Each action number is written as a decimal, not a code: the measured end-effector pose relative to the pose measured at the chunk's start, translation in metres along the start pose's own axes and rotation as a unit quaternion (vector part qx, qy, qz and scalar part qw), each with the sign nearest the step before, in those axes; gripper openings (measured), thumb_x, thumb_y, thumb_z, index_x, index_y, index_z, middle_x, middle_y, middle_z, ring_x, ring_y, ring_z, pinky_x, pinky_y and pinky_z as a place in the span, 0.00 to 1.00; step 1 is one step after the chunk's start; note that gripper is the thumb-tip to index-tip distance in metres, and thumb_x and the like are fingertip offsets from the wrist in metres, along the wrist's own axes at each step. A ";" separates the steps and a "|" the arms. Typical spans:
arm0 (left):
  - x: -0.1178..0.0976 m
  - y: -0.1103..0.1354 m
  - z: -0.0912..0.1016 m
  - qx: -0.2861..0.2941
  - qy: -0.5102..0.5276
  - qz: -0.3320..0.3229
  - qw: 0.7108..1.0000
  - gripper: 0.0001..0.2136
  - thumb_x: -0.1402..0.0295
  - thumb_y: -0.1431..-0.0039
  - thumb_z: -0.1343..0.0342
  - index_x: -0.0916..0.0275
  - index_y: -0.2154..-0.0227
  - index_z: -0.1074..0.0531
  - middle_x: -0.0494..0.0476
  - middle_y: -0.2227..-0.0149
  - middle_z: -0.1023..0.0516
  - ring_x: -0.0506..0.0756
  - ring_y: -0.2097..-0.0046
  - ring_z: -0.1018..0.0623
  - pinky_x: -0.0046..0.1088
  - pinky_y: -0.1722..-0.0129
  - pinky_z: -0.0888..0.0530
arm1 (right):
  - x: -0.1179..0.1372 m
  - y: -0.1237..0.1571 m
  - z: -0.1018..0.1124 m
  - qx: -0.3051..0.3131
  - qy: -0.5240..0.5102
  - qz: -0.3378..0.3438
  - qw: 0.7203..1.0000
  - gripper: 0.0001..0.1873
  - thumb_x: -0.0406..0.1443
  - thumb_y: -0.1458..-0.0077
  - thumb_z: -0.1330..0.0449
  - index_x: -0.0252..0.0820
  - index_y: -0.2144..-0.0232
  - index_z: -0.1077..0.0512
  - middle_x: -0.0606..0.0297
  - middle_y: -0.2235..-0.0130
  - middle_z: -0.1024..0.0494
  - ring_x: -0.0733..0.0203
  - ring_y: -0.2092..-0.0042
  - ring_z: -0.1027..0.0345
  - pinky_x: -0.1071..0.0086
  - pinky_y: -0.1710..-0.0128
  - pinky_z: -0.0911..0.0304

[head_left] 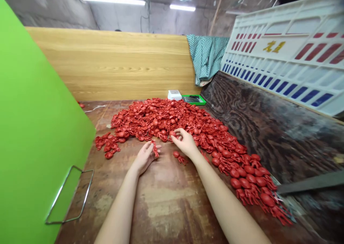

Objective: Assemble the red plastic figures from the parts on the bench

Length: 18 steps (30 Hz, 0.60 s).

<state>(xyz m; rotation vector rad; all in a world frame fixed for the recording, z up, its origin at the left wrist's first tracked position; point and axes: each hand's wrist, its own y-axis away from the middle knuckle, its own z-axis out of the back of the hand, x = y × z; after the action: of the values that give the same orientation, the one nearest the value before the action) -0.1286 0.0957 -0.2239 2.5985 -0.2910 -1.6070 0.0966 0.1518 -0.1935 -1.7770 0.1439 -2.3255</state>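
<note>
Red pile (pixel 172 118): small red moulded pieces, round bodies with thin legs, heaped on the worn table (pixel 166 201). Everything below is placed from this heap.
Left hand (pixel 145 157): just off the pile's near edge, palm turned inward. The grip is narrow, pinching a legged piece (pixel 155 150) by one end, probably so the rest of it hangs free to be seen.
Right hand (pixel 185 143): on the pile's near edge, fingertips curled over an edge piece (pixel 172 133). I cannot tell whether the grip has closed on it.
Loose piece (pixel 180 158): on bare wood just clear of the pile, below the right hand.
Green board (pixel 32 129): left of the pile, tilted, with a wire handle (pixel 70 195) low on it.
White box (pixel 174 94) and green tray (pixel 194 99): behind the pile, by the wooden wall, out of the hands' way.
</note>
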 end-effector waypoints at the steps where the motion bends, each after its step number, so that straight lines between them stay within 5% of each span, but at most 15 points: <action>1: 0.000 0.001 0.000 0.006 0.002 0.003 1.000 0.30 0.47 0.48 0.24 0.60 0.50 0.25 0.67 0.50 0.14 0.53 0.62 0.16 0.29 0.61 0.23 | 0.000 0.014 -0.002 0.001 -0.054 -0.005 0.999 0.22 0.53 0.40 0.33 0.47 0.53 0.27 0.64 0.62 0.19 0.55 0.62 0.25 0.63 0.60 0.30; 4: -0.001 0.005 -0.004 0.035 0.004 0.021 0.999 0.30 0.51 0.48 0.23 0.60 0.48 0.23 0.68 0.50 0.14 0.56 0.58 0.14 0.31 0.58 0.21 | -0.003 0.051 -0.014 0.022 -0.201 -0.028 0.979 0.26 0.56 0.41 0.34 0.49 0.48 0.30 0.64 0.60 0.18 0.58 0.65 0.25 0.65 0.64 0.28; 8: -0.001 0.010 -0.010 0.071 0.006 0.033 0.997 0.30 0.58 0.51 0.21 0.57 0.45 0.20 0.64 0.46 0.14 0.60 0.51 0.14 0.37 0.47 0.20 | -0.008 0.070 -0.037 0.046 -0.320 -0.066 0.944 0.24 0.54 0.47 0.26 0.48 0.59 0.28 0.65 0.62 0.19 0.60 0.66 0.25 0.64 0.64 0.24; 12: 0.004 0.014 -0.015 0.080 -0.002 0.042 0.996 0.29 0.60 0.56 0.19 0.60 0.49 0.17 0.65 0.47 0.14 0.59 0.54 0.13 0.38 0.49 0.18 | -0.014 0.071 -0.045 0.046 -0.371 -0.094 0.923 0.28 0.49 0.56 0.19 0.48 0.62 0.29 0.70 0.65 0.19 0.64 0.70 0.27 0.69 0.67 0.25; 18: 0.011 0.018 -0.023 0.055 -0.019 0.044 0.997 0.31 0.61 0.57 0.18 0.63 0.48 0.16 0.66 0.52 0.12 0.59 0.56 0.12 0.40 0.47 0.18 | -0.024 0.074 -0.041 0.013 -0.379 -0.098 0.920 0.24 0.51 0.50 0.22 0.47 0.59 0.21 0.66 0.62 0.14 0.62 0.65 0.22 0.68 0.63 0.24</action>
<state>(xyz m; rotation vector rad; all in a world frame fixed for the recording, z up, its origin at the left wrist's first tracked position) -0.1060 0.0751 -0.2203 2.5946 -0.5014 -1.6587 0.0713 0.0834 -0.2418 -2.6163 -0.1973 -1.5528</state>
